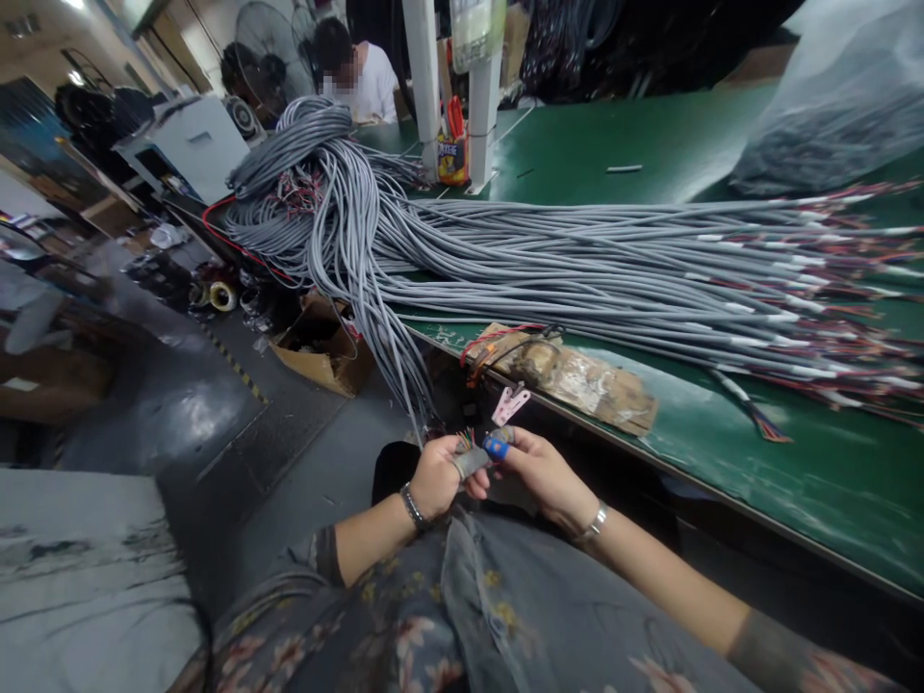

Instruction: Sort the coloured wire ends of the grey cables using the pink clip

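Just in front of my body, my left hand [435,478] is closed around the end of a grey cable [417,421], and thin coloured wires [468,439] fan out above its fingers. Close against it is my right hand [541,474], thumb and fingers pinched together beside the wires; anything between them is too small to make out. Blue tape [496,448] wraps the right thumb, and grey wrapping covers some fingertips. A pink clip [510,405] shows just beyond the right fingers, at the bench edge. The cable runs up to a large bundle of grey cables [505,245] on the green bench.
A taped wooden board [588,385] lies along the edge of the green bench [808,491]. Stripped cable ends [801,289] spread at the right, near a plastic bag [844,106]. An open cardboard box [324,346] sits on the floor. Another person [375,82] is behind the bench.
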`<state>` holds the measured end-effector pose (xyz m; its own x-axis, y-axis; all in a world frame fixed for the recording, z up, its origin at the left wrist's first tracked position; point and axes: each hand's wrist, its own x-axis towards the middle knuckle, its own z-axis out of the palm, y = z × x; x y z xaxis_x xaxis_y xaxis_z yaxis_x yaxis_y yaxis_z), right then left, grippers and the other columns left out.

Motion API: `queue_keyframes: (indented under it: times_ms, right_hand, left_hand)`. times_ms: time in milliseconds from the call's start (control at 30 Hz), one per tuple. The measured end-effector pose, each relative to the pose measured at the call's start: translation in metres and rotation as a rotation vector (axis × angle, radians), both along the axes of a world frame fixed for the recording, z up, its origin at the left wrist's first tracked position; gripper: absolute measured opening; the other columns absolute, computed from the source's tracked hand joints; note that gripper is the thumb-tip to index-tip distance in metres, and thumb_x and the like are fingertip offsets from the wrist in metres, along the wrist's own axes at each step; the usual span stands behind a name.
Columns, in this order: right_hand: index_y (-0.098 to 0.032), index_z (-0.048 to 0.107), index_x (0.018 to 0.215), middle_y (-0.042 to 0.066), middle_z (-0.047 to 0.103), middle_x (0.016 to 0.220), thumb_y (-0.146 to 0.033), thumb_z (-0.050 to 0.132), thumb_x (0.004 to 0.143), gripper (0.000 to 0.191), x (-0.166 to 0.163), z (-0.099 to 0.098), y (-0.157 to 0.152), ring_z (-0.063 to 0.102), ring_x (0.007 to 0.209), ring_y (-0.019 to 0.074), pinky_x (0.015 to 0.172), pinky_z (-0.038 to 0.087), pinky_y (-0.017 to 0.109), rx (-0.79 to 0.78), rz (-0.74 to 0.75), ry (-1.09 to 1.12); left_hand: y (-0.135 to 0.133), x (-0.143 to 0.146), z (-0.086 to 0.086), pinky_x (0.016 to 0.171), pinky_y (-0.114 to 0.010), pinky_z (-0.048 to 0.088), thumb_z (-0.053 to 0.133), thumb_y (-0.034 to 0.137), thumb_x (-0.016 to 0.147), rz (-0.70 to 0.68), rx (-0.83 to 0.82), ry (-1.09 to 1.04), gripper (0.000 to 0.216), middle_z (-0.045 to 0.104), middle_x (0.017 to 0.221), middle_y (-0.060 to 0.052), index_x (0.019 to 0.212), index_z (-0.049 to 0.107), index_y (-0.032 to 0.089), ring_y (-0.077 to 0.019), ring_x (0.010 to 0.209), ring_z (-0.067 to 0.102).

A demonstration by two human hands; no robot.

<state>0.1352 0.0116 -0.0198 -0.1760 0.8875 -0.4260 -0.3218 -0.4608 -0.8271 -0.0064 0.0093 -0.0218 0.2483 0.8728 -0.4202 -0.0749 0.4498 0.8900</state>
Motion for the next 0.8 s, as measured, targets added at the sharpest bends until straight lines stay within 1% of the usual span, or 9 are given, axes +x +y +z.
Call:
queue_keyframes:
  times_ms: [133, 267, 333, 400, 500, 567, 700, 800]
  right_hand:
    - [-0.018, 0.058, 0.06, -0.004, 0.057, 0.052, -0.05, 0.083, 0.047, 0.043, -0.006, -0.0009, -0.0019, 0.045, 0.048, 0.0083, 0.049, 0.034, 0.024, -0.043, -0.039, 0.042]
    - [-0.018, 0.057, 0.059, -0.004, 0.057, 0.053, -0.048, 0.083, 0.045, 0.042, -0.0087, -0.0018, -0.0009, 0.046, 0.049, 0.0082, 0.048, 0.033, 0.023, -0.075, -0.081, 0.02]
    - [-0.018, 0.057, 0.059, -0.004, 0.057, 0.053, -0.047, 0.082, 0.046, 0.04, -0.0087, -0.0021, -0.0003, 0.046, 0.049, 0.0084, 0.048, 0.033, 0.022, -0.088, -0.077, 0.02]
    - [-0.018, 0.058, 0.058, -0.004, 0.055, 0.051, -0.044, 0.082, 0.048, 0.038, -0.0084, -0.0024, -0.0001, 0.044, 0.047, 0.0077, 0.048, 0.032, 0.022, -0.082, -0.058, 0.045]
    - [-0.017, 0.059, 0.059, -0.005, 0.053, 0.05, -0.04, 0.083, 0.049, 0.035, -0.0079, -0.003, -0.0007, 0.042, 0.047, 0.0072, 0.049, 0.032, 0.022, -0.079, -0.023, 0.108]
    - [-0.017, 0.059, 0.06, -0.004, 0.053, 0.051, -0.04, 0.084, 0.049, 0.035, -0.0076, -0.0033, -0.0008, 0.042, 0.047, 0.0076, 0.048, 0.032, 0.022, -0.1, -0.008, 0.143]
    - [-0.018, 0.057, 0.057, -0.006, 0.048, 0.05, -0.043, 0.086, 0.048, 0.039, -0.0042, -0.0033, 0.0015, 0.038, 0.046, 0.0066, 0.047, 0.033, 0.021, -0.131, 0.003, 0.204]
    - [-0.018, 0.058, 0.059, -0.005, 0.05, 0.054, -0.049, 0.085, 0.047, 0.043, 0.0007, -0.0035, 0.0038, 0.037, 0.047, 0.0064, 0.047, 0.035, 0.021, -0.122, -0.028, 0.242]
  left_hand:
    - [0.0003, -0.0005, 0.0031, 0.038, -0.02, 0.039, 0.071, 0.062, 0.057, -0.062, 0.05, 0.051, 0.051, 0.058, 0.049, -0.001, 0.059, 0.054, 0.015, -0.0099, 0.037, 0.053]
    - [0.0, -0.0014, 0.0059, 0.036, -0.018, 0.037, 0.071, 0.061, 0.058, -0.039, 0.082, 0.076, 0.049, 0.056, 0.046, 0.001, 0.06, 0.053, 0.016, -0.0083, 0.035, 0.05]
    - [-0.0001, -0.0024, 0.0051, 0.035, -0.018, 0.035, 0.071, 0.061, 0.058, -0.031, 0.079, 0.057, 0.048, 0.055, 0.045, 0.002, 0.06, 0.053, 0.016, -0.0076, 0.033, 0.048]
    - [0.0002, -0.0035, 0.0029, 0.034, -0.018, 0.033, 0.071, 0.06, 0.058, -0.063, 0.047, 0.011, 0.048, 0.055, 0.045, 0.002, 0.06, 0.055, 0.015, -0.0075, 0.032, 0.047]
    - [0.0014, -0.0045, -0.0005, 0.033, -0.019, 0.032, 0.073, 0.057, 0.057, -0.152, -0.048, -0.063, 0.047, 0.056, 0.044, 0.0, 0.06, 0.057, 0.014, -0.008, 0.031, 0.046]
    - [0.0023, -0.0046, -0.0016, 0.032, -0.02, 0.031, 0.074, 0.056, 0.055, -0.173, -0.092, -0.072, 0.046, 0.056, 0.043, 0.0, 0.059, 0.057, 0.014, -0.008, 0.03, 0.045]
    - [0.0023, -0.0037, -0.0012, 0.032, -0.019, 0.03, 0.075, 0.053, 0.054, -0.109, -0.075, -0.028, 0.044, 0.054, 0.042, 0.001, 0.059, 0.056, 0.014, -0.0069, 0.029, 0.042]
    - [0.0015, -0.0033, -0.0003, 0.032, -0.018, 0.03, 0.075, 0.053, 0.054, -0.059, -0.038, -0.005, 0.043, 0.054, 0.042, 0.002, 0.059, 0.055, 0.015, -0.0063, 0.03, 0.043]
